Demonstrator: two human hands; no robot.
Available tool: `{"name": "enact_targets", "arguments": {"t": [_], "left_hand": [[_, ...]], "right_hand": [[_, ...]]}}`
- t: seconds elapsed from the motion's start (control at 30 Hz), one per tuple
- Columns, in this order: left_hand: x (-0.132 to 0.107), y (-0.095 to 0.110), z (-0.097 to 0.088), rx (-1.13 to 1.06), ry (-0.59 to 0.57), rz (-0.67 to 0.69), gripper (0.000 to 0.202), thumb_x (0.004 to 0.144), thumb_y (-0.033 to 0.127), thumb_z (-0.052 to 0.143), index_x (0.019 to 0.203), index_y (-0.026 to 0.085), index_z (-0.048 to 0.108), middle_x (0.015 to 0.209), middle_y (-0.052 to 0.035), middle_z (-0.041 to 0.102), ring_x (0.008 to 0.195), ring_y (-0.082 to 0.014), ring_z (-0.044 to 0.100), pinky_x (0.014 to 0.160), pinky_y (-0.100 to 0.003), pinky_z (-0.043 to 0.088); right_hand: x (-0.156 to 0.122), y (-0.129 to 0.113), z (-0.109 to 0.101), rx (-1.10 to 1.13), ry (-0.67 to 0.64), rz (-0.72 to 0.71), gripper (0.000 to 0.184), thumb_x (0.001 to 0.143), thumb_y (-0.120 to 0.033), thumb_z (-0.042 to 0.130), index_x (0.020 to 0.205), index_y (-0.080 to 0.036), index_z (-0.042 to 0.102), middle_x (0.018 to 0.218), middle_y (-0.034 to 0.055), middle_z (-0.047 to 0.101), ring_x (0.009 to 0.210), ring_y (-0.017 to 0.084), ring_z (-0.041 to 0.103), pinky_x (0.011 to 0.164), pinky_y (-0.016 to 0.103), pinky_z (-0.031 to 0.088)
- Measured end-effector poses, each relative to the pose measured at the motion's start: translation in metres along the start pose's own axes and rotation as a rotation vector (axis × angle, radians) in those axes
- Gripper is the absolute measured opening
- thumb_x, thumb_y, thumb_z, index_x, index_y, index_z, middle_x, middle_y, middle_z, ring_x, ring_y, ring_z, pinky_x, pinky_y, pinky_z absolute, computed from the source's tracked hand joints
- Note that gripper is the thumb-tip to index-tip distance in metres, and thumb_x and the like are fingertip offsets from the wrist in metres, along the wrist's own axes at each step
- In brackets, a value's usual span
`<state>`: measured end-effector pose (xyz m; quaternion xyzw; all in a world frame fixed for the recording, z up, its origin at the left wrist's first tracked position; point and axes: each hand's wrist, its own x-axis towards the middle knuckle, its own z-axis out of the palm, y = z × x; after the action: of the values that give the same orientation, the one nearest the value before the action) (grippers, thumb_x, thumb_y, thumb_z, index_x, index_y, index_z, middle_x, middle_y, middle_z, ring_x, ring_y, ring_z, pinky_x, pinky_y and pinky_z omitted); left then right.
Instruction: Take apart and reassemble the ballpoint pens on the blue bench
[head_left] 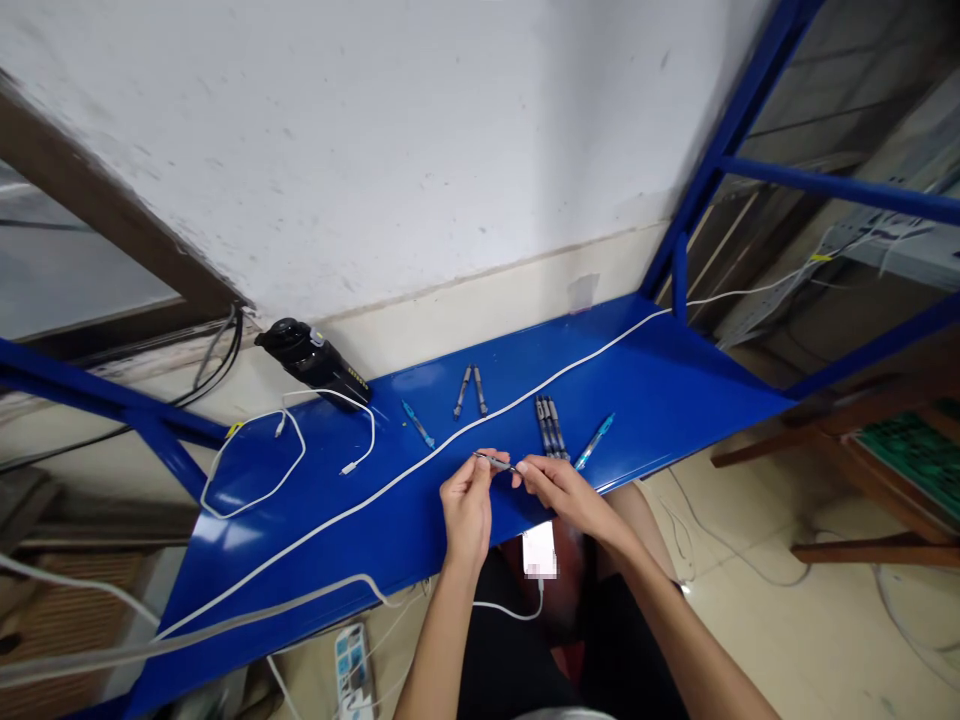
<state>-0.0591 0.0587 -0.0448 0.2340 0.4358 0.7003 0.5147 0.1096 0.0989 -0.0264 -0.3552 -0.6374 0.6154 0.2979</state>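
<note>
My left hand point(466, 507) and my right hand point(559, 495) pinch a slim dark pen point(493, 461) by its two ends, just above the front edge of a blue metal shelf point(660, 375). Beyond the right hand lies a small bunch of dark blue pens point(551, 428), with a light blue pen point(595, 441) beside it. Two grey pens point(469, 390) and another light blue pen point(417, 423) lie further left. A thick white cable point(465, 440) runs along the shelf behind my hands.
A black bottle point(313, 360) lies at the shelf's back left, near a looped white charging cable point(255, 460). Below my hands, a phone point(538, 550) rests on my lap with a white cable attached. A power strip point(351, 670) sits on the floor, and a white wall rises behind the shelf.
</note>
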Motion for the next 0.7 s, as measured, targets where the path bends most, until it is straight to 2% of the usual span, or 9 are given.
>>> {"name": "enact_targets", "arguments": {"t": [0.1, 0.2, 0.27, 0.33, 0.4, 0.47, 0.57, 0.7], "left_hand": [[0.0005, -0.0019, -0.0001, 0.002, 0.133, 0.027, 0.040, 0.081, 0.049, 0.096, 0.093, 0.013, 0.082, 0.099, -0.0105, 0.081, 0.100, -0.0230, 0.078, 0.095, -0.034, 0.061], [0.0008, -0.0043, -0.0011, 0.063, 0.166, 0.048, 0.039, 0.080, 0.048, 0.096, 0.096, 0.016, 0.081, 0.094, -0.0063, 0.079, 0.092, -0.0180, 0.076, 0.088, -0.028, 0.060], [0.0004, -0.0053, -0.0017, 0.102, 0.133, 0.060, 0.040, 0.084, 0.048, 0.094, 0.108, 0.019, 0.081, 0.101, -0.0064, 0.079, 0.096, -0.0177, 0.076, 0.090, -0.027, 0.059], [-0.0007, -0.0056, -0.0020, 0.125, 0.067, 0.050, 0.046, 0.089, 0.048, 0.089, 0.124, 0.020, 0.080, 0.118, -0.0107, 0.080, 0.113, -0.0226, 0.076, 0.100, -0.031, 0.059], [-0.0023, -0.0058, -0.0021, 0.142, 0.014, 0.014, 0.048, 0.093, 0.049, 0.085, 0.130, 0.019, 0.079, 0.128, -0.0144, 0.079, 0.124, -0.0281, 0.074, 0.107, -0.037, 0.058], [-0.0040, -0.0062, -0.0020, 0.153, 0.016, -0.006, 0.044, 0.093, 0.049, 0.085, 0.123, 0.018, 0.080, 0.124, -0.0147, 0.081, 0.121, -0.0297, 0.076, 0.107, -0.040, 0.059], [-0.0065, -0.0065, -0.0021, 0.158, 0.074, 0.029, 0.038, 0.091, 0.049, 0.086, 0.110, 0.017, 0.080, 0.115, -0.0124, 0.082, 0.112, -0.0272, 0.078, 0.102, -0.038, 0.061], [-0.0092, -0.0068, -0.0026, 0.204, 0.131, 0.067, 0.033, 0.088, 0.045, 0.091, 0.101, 0.017, 0.078, 0.106, -0.0096, 0.082, 0.102, -0.0223, 0.078, 0.093, -0.031, 0.061]], "right_hand": [[0.0069, 0.0023, 0.0030, -0.179, 0.053, -0.135, 0.043, 0.116, -0.052, 0.049, 0.098, -0.020, 0.072, 0.085, 0.0006, 0.065, 0.078, 0.015, 0.058, 0.076, 0.029, 0.043], [0.0063, 0.0067, 0.0054, -0.195, 0.092, -0.166, 0.034, 0.115, -0.048, 0.054, 0.103, -0.021, 0.070, 0.088, 0.0006, 0.067, 0.080, 0.016, 0.059, 0.078, 0.029, 0.044], [0.0040, 0.0086, 0.0062, -0.164, 0.119, -0.167, 0.027, 0.113, -0.047, 0.058, 0.106, -0.022, 0.066, 0.090, 0.0000, 0.065, 0.081, 0.017, 0.059, 0.078, 0.029, 0.045], [0.0023, 0.0083, 0.0064, -0.127, 0.128, -0.162, 0.023, 0.111, -0.046, 0.061, 0.108, -0.023, 0.062, 0.091, -0.0008, 0.063, 0.082, 0.017, 0.059, 0.079, 0.029, 0.046], [0.0018, 0.0058, 0.0063, -0.131, 0.121, -0.151, 0.023, 0.112, -0.046, 0.061, 0.108, -0.024, 0.060, 0.090, -0.0014, 0.061, 0.081, 0.017, 0.058, 0.078, 0.028, 0.046], [0.0024, 0.0023, 0.0062, -0.180, 0.097, -0.159, 0.023, 0.114, -0.045, 0.057, 0.109, -0.024, 0.063, 0.091, -0.0004, 0.064, 0.083, 0.017, 0.060, 0.079, 0.029, 0.047], [0.0031, -0.0001, 0.0060, -0.261, 0.059, -0.216, 0.028, 0.117, -0.041, 0.048, 0.114, -0.024, 0.071, 0.102, 0.0036, 0.071, 0.093, 0.019, 0.065, 0.088, 0.031, 0.049], [0.0020, 0.0049, 0.0068, -0.301, 0.105, -0.261, 0.025, 0.116, -0.040, 0.053, 0.118, -0.024, 0.073, 0.103, 0.0059, 0.072, 0.094, 0.021, 0.067, 0.087, 0.033, 0.051]]}}
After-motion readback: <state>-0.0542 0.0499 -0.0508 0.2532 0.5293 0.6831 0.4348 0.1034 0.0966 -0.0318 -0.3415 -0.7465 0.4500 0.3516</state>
